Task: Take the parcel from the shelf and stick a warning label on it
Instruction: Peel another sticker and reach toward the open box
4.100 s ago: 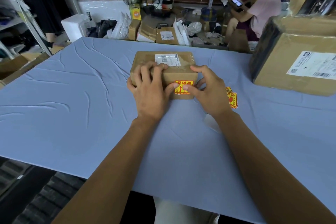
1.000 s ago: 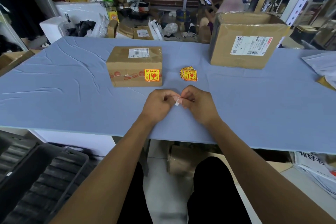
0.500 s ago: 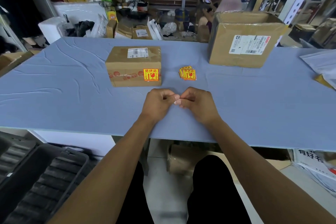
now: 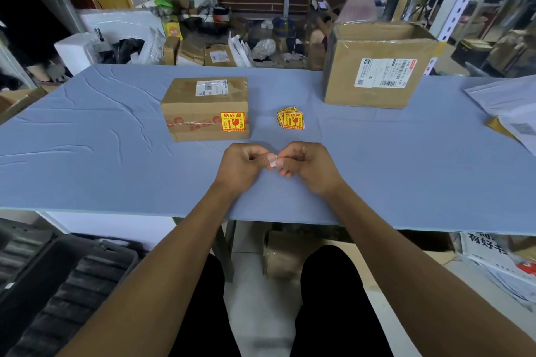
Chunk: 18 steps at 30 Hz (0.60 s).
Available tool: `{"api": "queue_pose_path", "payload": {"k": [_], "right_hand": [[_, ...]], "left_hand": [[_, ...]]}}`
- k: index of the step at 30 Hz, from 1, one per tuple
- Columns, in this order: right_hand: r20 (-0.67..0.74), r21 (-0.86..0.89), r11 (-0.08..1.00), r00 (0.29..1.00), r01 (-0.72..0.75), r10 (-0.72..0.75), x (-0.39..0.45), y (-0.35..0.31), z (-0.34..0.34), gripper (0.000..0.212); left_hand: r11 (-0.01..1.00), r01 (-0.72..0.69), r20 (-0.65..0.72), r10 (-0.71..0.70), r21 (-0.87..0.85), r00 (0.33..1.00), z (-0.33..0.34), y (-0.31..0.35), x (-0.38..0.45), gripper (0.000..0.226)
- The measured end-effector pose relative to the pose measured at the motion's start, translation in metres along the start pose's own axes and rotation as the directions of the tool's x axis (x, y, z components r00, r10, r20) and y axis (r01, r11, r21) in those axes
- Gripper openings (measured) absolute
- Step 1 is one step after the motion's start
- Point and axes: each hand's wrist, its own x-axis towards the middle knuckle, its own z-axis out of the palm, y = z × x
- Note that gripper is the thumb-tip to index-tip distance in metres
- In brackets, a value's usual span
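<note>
Parcel (image 4: 205, 109): small brown taped box, white shipping label on top, yellow-red warning label (image 4: 232, 121) on its front right, sitting on the blue table (image 4: 87, 153). Left hand (image 4: 242, 166) and right hand (image 4: 309, 166) meet just in front of it, both pinching a small white scrap (image 4: 273, 163). Spare labels (image 4: 291, 119) lie right of the parcel.

Left hand (image 4: 242, 165) and right hand (image 4: 309, 166) pinch a white scrap (image 4: 273, 162) near the labelled parcel (image 4: 206, 109).
</note>
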Motion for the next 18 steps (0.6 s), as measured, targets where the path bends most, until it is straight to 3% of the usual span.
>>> {"api": "queue_pose_path", "payload": {"k": [4, 8, 10, 12, 14, 18], "right_hand": [[-0.025, -0.085, 0.996, 0.999, -0.027, 0.025, 0.001, 0.001, 0.003, 0.014], [-0.132, -0.035, 0.999, 0.991, -0.026, 0.021, 0.002, 0.0, 0.001, 0.007], [-0.136, -0.014, 0.999, 0.99, -0.038, 0.035, 0.003, -0.006, -0.005, 0.012], [-0.134, -0.026, 0.999, 0.99, -0.042, 0.038, 0.011, -0.018, -0.021, 0.019], [-0.139, -0.128, 0.991, 0.99, -0.041, 0.023, 0.023, -0.037, -0.047, 0.024], [-0.244, -0.492, 0.864, 0.97, -0.108, -0.018, 0.054, -0.068, -0.114, 0.021]], "left_hand": [[0.993, -0.044, 0.086, 0.035, 0.111, 0.996, 0.0, -0.004, 0.0, 0.021], [0.999, -0.01, 0.146, 0.003, 0.05, 0.989, 0.003, 0.006, -0.002, 0.019], [0.998, 0.014, 0.063, -0.018, 0.066, 0.998, 0.01, 0.019, 0.004, 0.01], [0.982, 0.016, -0.051, -0.006, 0.186, 0.999, 0.017, 0.036, 0.022, 0.008], [0.934, -0.016, -0.059, 0.039, 0.357, 0.997, 0.022, 0.063, 0.047, 0.01], [0.767, -0.122, 0.133, 0.048, 0.629, 0.99, 0.032, 0.123, 0.105, 0.027]]}}
